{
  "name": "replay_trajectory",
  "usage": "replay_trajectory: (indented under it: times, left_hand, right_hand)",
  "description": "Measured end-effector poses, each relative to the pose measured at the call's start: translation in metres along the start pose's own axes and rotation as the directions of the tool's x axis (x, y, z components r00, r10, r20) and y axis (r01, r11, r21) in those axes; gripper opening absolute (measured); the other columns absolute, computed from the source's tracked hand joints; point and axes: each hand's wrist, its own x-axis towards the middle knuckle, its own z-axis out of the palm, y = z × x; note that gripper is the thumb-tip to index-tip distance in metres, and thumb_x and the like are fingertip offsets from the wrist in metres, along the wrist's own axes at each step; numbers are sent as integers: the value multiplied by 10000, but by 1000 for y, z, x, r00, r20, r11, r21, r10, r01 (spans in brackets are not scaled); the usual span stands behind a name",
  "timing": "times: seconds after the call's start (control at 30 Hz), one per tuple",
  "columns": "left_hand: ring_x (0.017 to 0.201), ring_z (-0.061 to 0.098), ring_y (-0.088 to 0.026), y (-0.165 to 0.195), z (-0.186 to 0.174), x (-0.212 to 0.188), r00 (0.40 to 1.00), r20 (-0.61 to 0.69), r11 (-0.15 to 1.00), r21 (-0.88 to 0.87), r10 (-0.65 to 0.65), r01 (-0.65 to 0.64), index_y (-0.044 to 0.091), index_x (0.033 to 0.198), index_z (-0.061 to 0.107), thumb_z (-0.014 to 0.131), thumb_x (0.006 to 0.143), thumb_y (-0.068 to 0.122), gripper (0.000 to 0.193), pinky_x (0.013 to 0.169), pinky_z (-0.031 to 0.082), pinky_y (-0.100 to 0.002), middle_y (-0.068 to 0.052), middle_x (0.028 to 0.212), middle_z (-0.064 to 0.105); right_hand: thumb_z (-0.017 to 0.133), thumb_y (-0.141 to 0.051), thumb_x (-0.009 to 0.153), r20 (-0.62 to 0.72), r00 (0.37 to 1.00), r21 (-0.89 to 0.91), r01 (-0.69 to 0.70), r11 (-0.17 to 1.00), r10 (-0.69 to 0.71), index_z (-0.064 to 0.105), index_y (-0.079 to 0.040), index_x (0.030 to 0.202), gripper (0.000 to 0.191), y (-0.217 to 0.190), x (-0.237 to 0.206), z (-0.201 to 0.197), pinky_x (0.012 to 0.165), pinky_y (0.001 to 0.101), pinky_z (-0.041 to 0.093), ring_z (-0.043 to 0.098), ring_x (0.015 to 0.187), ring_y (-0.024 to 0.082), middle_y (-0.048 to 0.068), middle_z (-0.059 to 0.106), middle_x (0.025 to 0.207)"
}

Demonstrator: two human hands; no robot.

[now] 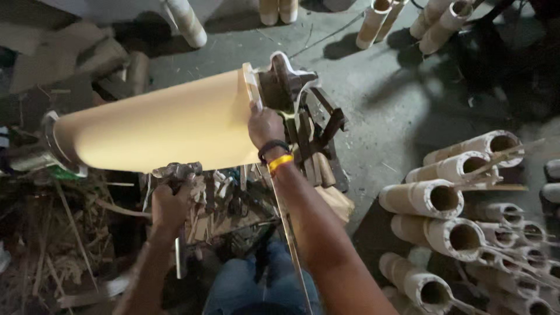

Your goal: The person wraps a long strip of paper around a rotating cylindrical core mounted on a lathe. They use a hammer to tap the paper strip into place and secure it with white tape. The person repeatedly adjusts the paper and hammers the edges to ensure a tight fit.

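My left hand (169,204) is fisted around a hammer (177,171), its metal head just under the big tan tube (157,122). My right hand (265,125) reaches farther, fingers curled over the tube's near end rim. The tube lies sideways on a clamp stand (303,116). Its far left end is blurred. Cut bamboo pieces (443,198) are stacked to my right; scraps (52,233) litter the left floor.

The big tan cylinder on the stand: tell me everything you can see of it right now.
The tan cylinder is a wide, smooth, pale tube, wood or bamboo by its look, lying on its side. Its right end meets a dark metal fixture; a pale ring rims the left end. The right hand presses its right edge. The left hand grips a hammer just beneath.
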Motion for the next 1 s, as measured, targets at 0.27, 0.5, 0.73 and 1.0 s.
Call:
replay_trajectory:
  times: [0.27, 0.5, 0.73, 1.0]
  left_hand:
    - [499, 420, -86, 89, -3, 19, 988, 152, 995, -97, 29, -14, 95, 963, 639, 497, 1052, 468, 409, 401, 369, -332, 8, 695, 522]
    - [871, 671, -225, 225, 12, 83, 313, 172, 294, 124, 934, -948, 15, 1104, 665, 502, 1138, 285, 317, 749, 511, -355, -106, 920, 727]
    - [711, 630, -257, 233, 70, 102, 304, -534, 292, -109, 789, -950, 20, 1087, 680, 470, 1151, 230, 304, 594, 470, -385, -121, 878, 684]
    - [930, 683, -414, 216, 98, 143, 500, 249, 269, 606, 829, -748, -37, 1112, 703, 670, 1038, 319, 365, 815, 562, -512, -263, 1033, 707]
  right_hand:
    - [440, -545, 1001, 57, 998, 7, -21, 1000, 20, 702, 5, 1018, 609, -7, -26, -30, 880, 590, 516, 655, 1000, 514, 312, 710, 995]
    - [431, -530, 1034, -83, 994, -100, 58, 993, -66, 692, 7, 977, 599, -21, -38, -29, 799, 581, 563, 695, 902, 505, 300, 714, 920]
    - [450, -519, 1022, -87, 994, -179, 55, 982, -72, 678, -12, 966, 559, -24, -38, -31, 756, 586, 565, 708, 868, 480, 269, 728, 895]
    - [428, -536, 1044, -50, 999, -222, -3, 975, -9, 674, -33, 1019, 561, -27, -42, -34, 787, 572, 579, 708, 912, 473, 266, 732, 926]
